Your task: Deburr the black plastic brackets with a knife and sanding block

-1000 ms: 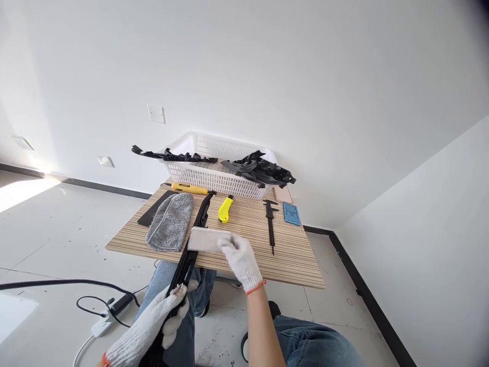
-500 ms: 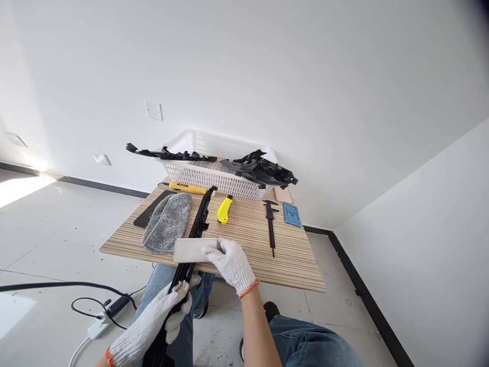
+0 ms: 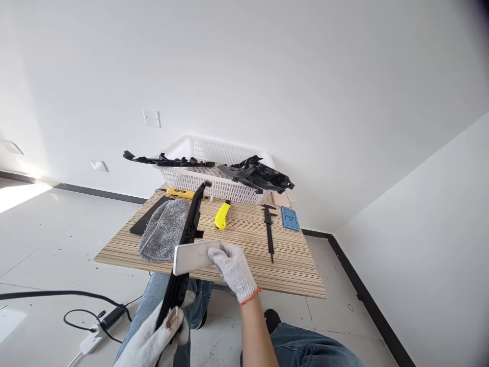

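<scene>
Left hand (image 3: 162,334) closed around near part of black strip (image 3: 191,221), which slants over near edge of surface (image 3: 294,270). Right hand (image 3: 231,265) pinches right end of white bar (image 3: 193,256) across strip; contact unclear. Strip probably light, stiff; small tabs likely fragile, so grip spine.
</scene>
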`<action>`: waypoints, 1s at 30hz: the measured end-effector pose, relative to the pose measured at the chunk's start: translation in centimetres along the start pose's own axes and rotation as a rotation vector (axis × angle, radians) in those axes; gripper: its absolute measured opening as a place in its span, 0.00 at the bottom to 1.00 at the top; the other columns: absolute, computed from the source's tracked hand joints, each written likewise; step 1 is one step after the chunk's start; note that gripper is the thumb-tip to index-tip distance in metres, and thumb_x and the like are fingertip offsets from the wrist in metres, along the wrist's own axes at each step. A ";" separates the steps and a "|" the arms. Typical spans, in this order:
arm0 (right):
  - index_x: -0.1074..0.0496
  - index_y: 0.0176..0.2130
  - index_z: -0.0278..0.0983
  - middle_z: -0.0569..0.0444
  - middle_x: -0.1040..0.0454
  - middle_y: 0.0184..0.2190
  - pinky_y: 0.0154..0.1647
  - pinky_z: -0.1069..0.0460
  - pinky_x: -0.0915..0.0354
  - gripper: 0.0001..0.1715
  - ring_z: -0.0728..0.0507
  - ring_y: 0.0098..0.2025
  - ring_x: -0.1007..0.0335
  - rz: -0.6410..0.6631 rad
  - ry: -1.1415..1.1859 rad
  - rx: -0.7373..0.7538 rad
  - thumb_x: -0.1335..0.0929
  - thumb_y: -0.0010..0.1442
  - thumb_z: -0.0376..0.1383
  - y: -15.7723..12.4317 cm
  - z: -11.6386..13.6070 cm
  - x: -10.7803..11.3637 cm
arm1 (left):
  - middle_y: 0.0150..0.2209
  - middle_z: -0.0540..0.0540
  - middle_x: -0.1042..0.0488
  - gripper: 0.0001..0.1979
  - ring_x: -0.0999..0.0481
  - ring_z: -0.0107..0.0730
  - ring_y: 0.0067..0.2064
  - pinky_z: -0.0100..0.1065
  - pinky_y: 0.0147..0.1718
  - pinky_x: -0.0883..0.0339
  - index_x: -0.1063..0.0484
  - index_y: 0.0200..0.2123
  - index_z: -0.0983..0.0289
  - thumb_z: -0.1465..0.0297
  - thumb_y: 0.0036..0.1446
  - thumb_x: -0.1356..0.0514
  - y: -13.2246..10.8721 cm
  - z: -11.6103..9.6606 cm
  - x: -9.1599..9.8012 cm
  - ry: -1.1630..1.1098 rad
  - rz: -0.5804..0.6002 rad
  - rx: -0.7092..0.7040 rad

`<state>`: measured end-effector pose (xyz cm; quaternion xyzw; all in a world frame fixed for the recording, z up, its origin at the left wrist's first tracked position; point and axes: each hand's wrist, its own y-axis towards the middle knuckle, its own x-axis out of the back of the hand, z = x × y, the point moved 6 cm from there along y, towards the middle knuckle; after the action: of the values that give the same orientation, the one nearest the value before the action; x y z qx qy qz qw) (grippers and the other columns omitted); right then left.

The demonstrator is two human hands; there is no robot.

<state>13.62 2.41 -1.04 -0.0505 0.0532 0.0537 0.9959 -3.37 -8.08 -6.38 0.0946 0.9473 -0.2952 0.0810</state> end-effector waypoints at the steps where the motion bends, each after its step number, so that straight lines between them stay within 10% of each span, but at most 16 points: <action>1: 0.35 0.24 0.40 0.65 0.45 0.14 0.15 0.56 0.57 0.21 0.54 0.16 0.57 0.004 0.057 -0.022 0.28 0.55 0.50 0.4 -0.2 -0.6 | 0.17 0.47 0.34 0.31 0.40 0.27 0.15 0.32 0.14 0.40 0.30 0.41 0.60 0.41 0.44 0.33 0.3 -1.5 -0.6 0.061 0.009 -0.044; 9: 0.38 0.27 0.41 0.66 0.43 0.13 0.12 0.58 0.53 0.27 0.53 0.14 0.51 -0.361 0.437 -0.124 0.27 0.52 0.57 3.7 -1.1 -0.5 | 0.16 0.45 0.30 0.24 0.29 0.35 0.17 0.30 0.18 0.37 0.36 0.54 0.59 0.52 0.60 0.45 3.9 -11.9 -2.6 0.707 -0.130 -0.305; 19: 0.40 0.25 0.40 0.64 0.40 0.15 0.11 0.58 0.51 0.28 0.53 0.14 0.48 -0.405 0.453 -0.099 0.26 0.52 0.55 6.0 -1.0 0.4 | 0.13 0.44 0.35 0.23 0.34 0.29 0.15 0.29 0.15 0.37 0.38 0.34 0.59 0.45 0.60 0.48 5.5 -11.5 -2.3 0.525 -0.039 -0.309; 30: 0.40 0.26 0.40 0.66 0.42 0.13 0.11 0.60 0.52 0.22 0.54 0.14 0.49 -0.534 0.522 -0.089 0.27 0.53 0.48 5.7 -0.6 1.9 | 0.23 0.45 0.29 0.24 0.38 0.22 0.15 0.28 0.14 0.37 0.39 0.37 0.60 0.46 0.55 0.40 6.7 -12.6 -2.7 0.275 0.037 -0.318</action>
<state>14.83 8.18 -2.44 -0.1176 0.2876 -0.2204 0.9246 -0.47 4.21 0.81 0.1376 0.9822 -0.1246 -0.0299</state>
